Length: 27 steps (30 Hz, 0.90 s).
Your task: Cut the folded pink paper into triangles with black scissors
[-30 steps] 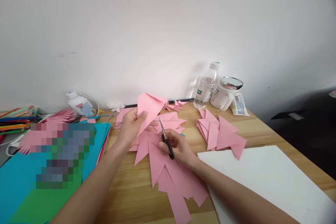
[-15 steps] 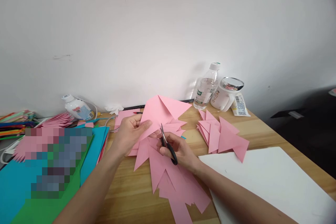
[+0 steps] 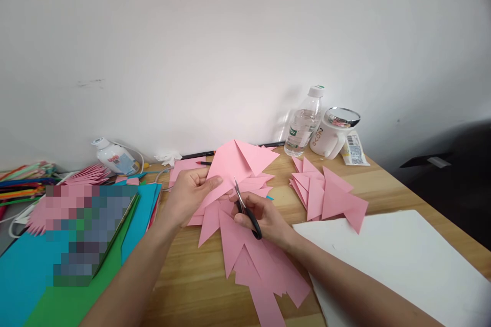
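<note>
My left hand (image 3: 192,194) pinches the left edge of a pink paper piece (image 3: 228,163), thumb on top, and holds it raised above the table. The paper has a pointed flap sticking out to the right. My right hand (image 3: 264,214) is closed around black-handled scissors (image 3: 251,218), their blades pointing up at the paper's lower edge. Whether the blades are cutting into the paper I cannot tell. Beneath both hands lie pink paper offcuts (image 3: 264,271), overlapping and angular. To the right sits a pile of pointed pink paper pieces (image 3: 318,191).
A water bottle (image 3: 303,127), a white mug (image 3: 328,135) and a small packet (image 3: 353,149) stand by the wall. White board (image 3: 383,260) lies at right. Blue and green sheets (image 3: 42,296), a white bottle (image 3: 115,156) and colourful strips (image 3: 26,181) occupy the left.
The camera view has shifted slightly. Both hands keep their grips, and the paper and scissors hold nearly the same position relative to each other.
</note>
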Available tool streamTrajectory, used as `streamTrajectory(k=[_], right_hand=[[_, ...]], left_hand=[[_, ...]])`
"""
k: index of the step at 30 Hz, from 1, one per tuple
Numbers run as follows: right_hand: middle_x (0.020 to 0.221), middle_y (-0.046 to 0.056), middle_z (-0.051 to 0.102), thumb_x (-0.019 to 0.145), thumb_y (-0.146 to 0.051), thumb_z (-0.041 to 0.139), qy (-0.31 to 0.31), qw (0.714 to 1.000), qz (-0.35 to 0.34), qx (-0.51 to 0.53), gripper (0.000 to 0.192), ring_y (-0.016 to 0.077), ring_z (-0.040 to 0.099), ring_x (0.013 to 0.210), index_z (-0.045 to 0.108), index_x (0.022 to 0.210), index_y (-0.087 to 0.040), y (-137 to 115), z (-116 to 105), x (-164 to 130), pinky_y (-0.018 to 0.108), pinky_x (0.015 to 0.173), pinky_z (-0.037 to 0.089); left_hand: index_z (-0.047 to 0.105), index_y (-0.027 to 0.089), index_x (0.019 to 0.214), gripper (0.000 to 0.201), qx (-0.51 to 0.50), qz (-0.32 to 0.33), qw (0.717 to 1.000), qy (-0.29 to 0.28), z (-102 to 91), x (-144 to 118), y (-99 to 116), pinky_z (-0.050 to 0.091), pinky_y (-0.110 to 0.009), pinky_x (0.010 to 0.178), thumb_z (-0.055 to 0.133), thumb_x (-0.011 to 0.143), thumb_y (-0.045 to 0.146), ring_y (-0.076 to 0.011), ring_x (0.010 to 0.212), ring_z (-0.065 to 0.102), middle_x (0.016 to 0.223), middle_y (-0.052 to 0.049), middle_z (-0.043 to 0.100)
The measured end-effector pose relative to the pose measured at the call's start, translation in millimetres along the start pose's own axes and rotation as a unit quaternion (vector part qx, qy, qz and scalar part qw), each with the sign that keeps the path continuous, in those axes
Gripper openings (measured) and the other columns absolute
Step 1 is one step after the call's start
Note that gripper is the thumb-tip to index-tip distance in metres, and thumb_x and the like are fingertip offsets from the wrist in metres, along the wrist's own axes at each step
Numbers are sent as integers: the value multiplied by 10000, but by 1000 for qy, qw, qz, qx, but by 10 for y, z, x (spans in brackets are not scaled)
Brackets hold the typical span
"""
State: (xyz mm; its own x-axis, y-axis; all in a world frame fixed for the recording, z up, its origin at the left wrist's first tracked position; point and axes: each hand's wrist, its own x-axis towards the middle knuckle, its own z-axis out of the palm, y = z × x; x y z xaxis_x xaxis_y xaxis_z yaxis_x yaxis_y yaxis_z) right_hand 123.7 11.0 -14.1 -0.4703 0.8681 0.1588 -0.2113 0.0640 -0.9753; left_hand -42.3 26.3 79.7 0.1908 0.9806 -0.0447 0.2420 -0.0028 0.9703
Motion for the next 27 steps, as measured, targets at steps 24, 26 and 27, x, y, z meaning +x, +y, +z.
streamTrajectory(k=[24,26,27], right_hand=[[709,-14,506,637,-409,705,-7,1000,19,21,325,107,459,638,533,775,-171,-93,27,0,245,617,398],[707,-14,498,657,-399,693,-9,1000,19,21,311,106,449,635,531,789,-168,-91,27,-6,245,616,388],[708,-13,496,665,-393,688,-10,1000,21,20,306,106,447,639,531,800,-167,-90,26,-8,246,620,386]], left_hand=[[662,82,867,292,-124,-105,983,-90,-107,32,-70,549,-382,693,628,719,332,-249,765,671,780,-141,711],[664,82,856,285,-125,-107,982,-94,-101,35,-77,544,-378,712,622,726,332,-244,765,672,773,-141,711],[665,83,850,281,-124,-106,982,-94,-96,35,-78,543,-377,716,619,728,332,-243,764,672,766,-139,712]])
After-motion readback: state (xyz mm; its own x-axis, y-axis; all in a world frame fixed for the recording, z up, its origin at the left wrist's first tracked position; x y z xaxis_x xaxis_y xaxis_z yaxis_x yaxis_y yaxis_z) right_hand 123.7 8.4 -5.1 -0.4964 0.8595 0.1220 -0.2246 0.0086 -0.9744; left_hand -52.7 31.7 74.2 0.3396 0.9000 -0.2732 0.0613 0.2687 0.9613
